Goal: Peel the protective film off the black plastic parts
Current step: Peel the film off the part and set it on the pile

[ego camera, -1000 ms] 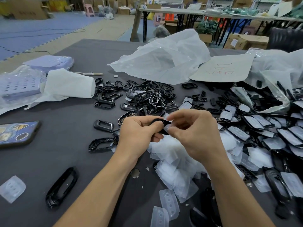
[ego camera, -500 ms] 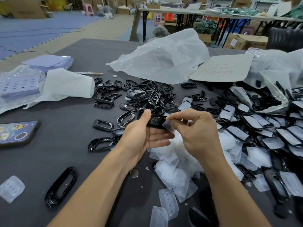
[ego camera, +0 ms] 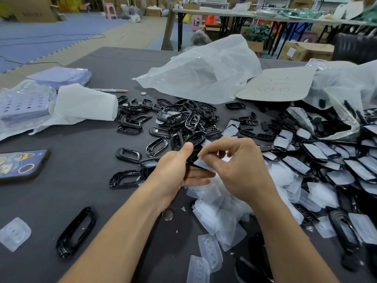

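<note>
While both hands work at frame centre, the left hand clamps a black plastic part between thumb on top and fingers underneath; most of the part is hidden by the thumb. Right hand pinches a translucent white protective film between thumb and forefinger, film edge lifted off the part, other fingers loosely curled. Hands close together, nearly touching.

Head view, the only one:
- Table: dark grey, matte.
- Pile of bare parts above the hands: glossy black oval frames with open middles, tangled, too many to count.
- Three loose frames left of the hands, one more long black frame at lower left.
- Filmed parts at right: black with pale film on top, dozens, overlapping.
- Peeled films heaped under and below the right hand: thin, frosted, rounded rectangles with small round holes. One stray film at far lower left.
- One small round metal disc just beside the left forearm.
- One phone at left edge, patterned case.
- Crumpled clear plastic bag upper centre, cardboard sheet with red writing to its right.
- White foam wrap and lilac perforated trays upper left, one pen beside them.
</note>
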Demonstrator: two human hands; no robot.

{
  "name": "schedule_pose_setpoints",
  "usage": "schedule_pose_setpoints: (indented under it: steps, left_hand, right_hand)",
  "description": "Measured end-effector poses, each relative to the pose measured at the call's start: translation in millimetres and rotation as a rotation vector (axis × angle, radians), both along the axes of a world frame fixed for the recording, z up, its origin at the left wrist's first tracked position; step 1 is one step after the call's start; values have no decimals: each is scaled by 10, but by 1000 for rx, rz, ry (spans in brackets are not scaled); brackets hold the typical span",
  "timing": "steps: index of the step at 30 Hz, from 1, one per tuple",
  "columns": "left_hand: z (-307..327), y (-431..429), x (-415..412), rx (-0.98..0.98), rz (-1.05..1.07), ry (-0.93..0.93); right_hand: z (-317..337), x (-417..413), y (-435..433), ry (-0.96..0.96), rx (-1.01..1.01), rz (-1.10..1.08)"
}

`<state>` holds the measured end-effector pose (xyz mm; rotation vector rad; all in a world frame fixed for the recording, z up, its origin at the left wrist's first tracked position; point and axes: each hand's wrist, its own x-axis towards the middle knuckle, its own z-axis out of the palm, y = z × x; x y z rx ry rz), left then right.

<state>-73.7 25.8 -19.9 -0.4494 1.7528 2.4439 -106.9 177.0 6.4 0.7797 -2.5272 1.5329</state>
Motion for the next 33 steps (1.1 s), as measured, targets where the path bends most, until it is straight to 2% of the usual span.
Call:
schedule_pose_setpoints:
  steps: [3,6,9,12,19,21,24,29,33]
  left_hand:
    - [2,8,14,-32,-45,18]
    - [-3,21,20,-28,-60,36]
    - [-1,16,8,42,-75,43]
    - [-4,-39,-7,137,-176,69]
    - [-43,-100,-7,140,-286,159]
    - [-41,-100,-6,96,-246,177]
    - [-44,-94,5,-24,-94,232]
    - [-2,-46,46,-168,87,309]
    - [18,-23,39,-176,196,316]
  right_hand:
    - [-20,46,-65,54,60,-9]
    - [-56,84,-107,115,19,-83]
    - [-78,98,-126,126,-40,-169]
    - [-87,63,-116,122,-60,-269]
    - [-50,9,-58,-50,-85,-226]
    - [-54,-14,-32,-149,-169,-202]
    - [-62,-45,9,-189,-251,-236]
    - [-79,-49,20,-211,-311,-228]
    - [-74,-61,10,-249,-295,-190]
